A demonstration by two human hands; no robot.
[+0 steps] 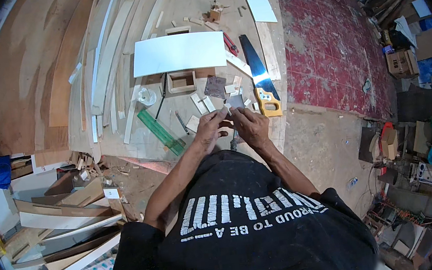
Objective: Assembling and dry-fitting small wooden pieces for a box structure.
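Observation:
Near the front edge of the workbench, both my hands come together with fingertips pinched. My left hand (212, 128) is closed on a small pale wood piece (227, 106), mostly covered by the fingers. My right hand (250, 125) closes on it from the other side, its fingertips almost meeting the left ones. Just beyond them lies a grey sheet (234, 100), like sandpaper, among small wood blocks (230, 88). A dark brown square sheet (215, 86) rests farther off. To the right is a handsaw (258, 71) with a yellow handle.
A white panel (179, 53) lies over a small wooden box frame (182, 82). Left of my hands are a green ruler (161, 131), a dark pencil-like stick (181, 123) and a clear plastic cup (146, 96). Long wood strips (116, 55) cover the bench's left side; scraps (65, 216) pile below.

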